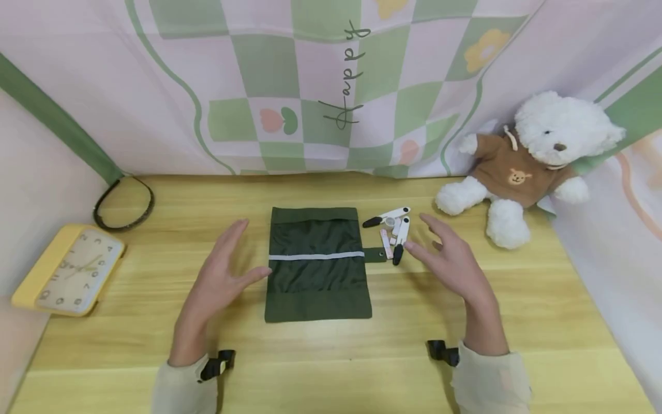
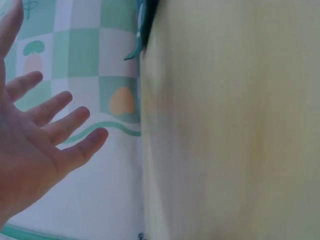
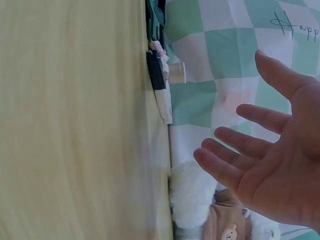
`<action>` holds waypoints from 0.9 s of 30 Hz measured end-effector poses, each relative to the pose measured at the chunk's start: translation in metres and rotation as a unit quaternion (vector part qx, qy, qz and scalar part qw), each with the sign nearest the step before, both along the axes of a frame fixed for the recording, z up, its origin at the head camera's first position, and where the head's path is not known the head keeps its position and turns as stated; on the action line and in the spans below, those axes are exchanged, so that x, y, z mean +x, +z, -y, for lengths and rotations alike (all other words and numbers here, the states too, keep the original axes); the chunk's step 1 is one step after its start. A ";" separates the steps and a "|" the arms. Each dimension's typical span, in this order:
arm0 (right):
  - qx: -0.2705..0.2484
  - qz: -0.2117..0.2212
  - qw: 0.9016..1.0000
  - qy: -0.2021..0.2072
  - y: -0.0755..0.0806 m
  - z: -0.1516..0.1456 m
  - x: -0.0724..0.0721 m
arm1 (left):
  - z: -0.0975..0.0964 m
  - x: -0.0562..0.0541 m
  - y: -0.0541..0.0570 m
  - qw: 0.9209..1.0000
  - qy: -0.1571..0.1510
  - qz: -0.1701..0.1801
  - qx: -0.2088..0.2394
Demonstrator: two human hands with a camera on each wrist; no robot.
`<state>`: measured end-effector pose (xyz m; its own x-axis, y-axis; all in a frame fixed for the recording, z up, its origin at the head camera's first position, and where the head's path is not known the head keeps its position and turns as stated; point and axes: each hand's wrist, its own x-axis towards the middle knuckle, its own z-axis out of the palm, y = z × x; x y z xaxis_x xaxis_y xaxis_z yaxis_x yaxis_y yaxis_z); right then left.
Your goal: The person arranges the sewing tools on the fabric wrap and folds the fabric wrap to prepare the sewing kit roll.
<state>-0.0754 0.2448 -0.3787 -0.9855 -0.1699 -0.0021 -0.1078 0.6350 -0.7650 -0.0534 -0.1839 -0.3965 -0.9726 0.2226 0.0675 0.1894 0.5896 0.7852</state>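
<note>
A dark green fabric pouch (image 1: 318, 302) lies opened flat, a white strip running across its middle and a snap tab (image 1: 374, 255) on its right side. My left hand (image 1: 219, 276) hovers at the pouch's left edge, fingers spread and holding nothing. To the right of the small items is my right hand (image 1: 450, 261), also empty with fingers apart. Between it and the pouch lie two slim white tools with black ends, one upper (image 1: 388, 217) and one lower (image 1: 401, 238). Beside them are a pink-and-white strip (image 1: 386, 244) and a small round pale piece (image 1: 390, 222). A pale spool-like cylinder (image 3: 177, 73) shows in the right wrist view.
A yellow clock (image 1: 69, 270) stands at the left of the wooden table (image 1: 331, 368), with a black hoop (image 1: 124, 224) behind it. A white teddy bear (image 1: 522, 167) in a brown top sits at the back right. A checked curtain (image 1: 320, 75) hangs along the back.
</note>
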 end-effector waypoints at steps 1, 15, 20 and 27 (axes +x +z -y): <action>-0.005 0.008 1.000 0.000 0.000 0.001 -0.001 | -0.001 -0.001 -0.002 1.000 0.000 0.004 0.007; -0.029 0.060 0.997 -0.045 -0.010 0.006 -0.015 | -0.008 -0.013 -0.019 0.994 -0.018 0.065 0.081; -0.049 0.086 0.994 -0.054 -0.013 0.005 -0.021 | -0.010 -0.017 -0.023 0.993 -0.018 0.078 0.087; -0.058 0.102 0.991 -0.057 -0.018 0.005 -0.028 | -0.011 -0.022 -0.031 0.996 -0.024 0.067 0.053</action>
<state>-0.1036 0.2395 -0.3964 -0.9796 -0.0680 -0.1893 0.1233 0.5406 -0.8322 -0.0750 -0.1733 -0.4271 -0.9628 0.2677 -0.0367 0.1045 0.4939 0.8632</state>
